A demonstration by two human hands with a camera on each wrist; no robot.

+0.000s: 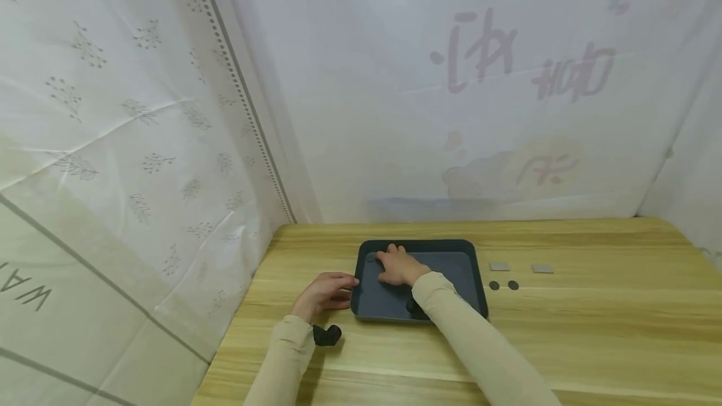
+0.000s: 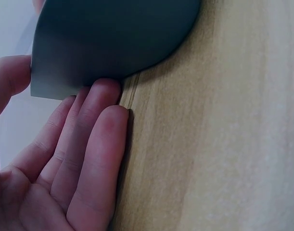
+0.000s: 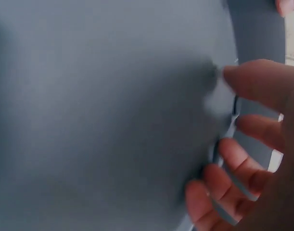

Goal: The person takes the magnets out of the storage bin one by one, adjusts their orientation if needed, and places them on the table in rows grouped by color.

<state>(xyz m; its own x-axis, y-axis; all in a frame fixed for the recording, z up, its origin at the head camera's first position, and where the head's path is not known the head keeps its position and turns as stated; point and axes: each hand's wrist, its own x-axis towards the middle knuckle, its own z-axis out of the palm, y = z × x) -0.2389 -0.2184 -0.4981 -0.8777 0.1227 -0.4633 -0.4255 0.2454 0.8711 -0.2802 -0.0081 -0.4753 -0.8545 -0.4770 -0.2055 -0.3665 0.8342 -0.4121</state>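
Note:
A dark blue-grey rectangular tray (image 1: 431, 318) lies on the wooden table. My left hand (image 1: 326, 293) is at its left side: the thumb is at the rim and nearly straight fingers (image 2: 101, 149) touch the outside of the wall, partly hidden behind the corner. Inside the tray, over its far left part, is my right hand (image 1: 399, 267). Its fingers (image 3: 233, 154) are bent and spread, tips close over the tray floor, thumb apart from the index finger. A small dark disc (image 1: 370, 258) lies by the far left corner, just beyond those fingertips.
Right of the tray, two dark discs (image 1: 504, 285) lie side by side on the table. Behind them are two small grey rectangles (image 1: 499, 266). A patterned white cloth (image 1: 395, 111) hangs along the table's back and left sides. Black wrist cameras (image 1: 327, 334) sit on both wrists.

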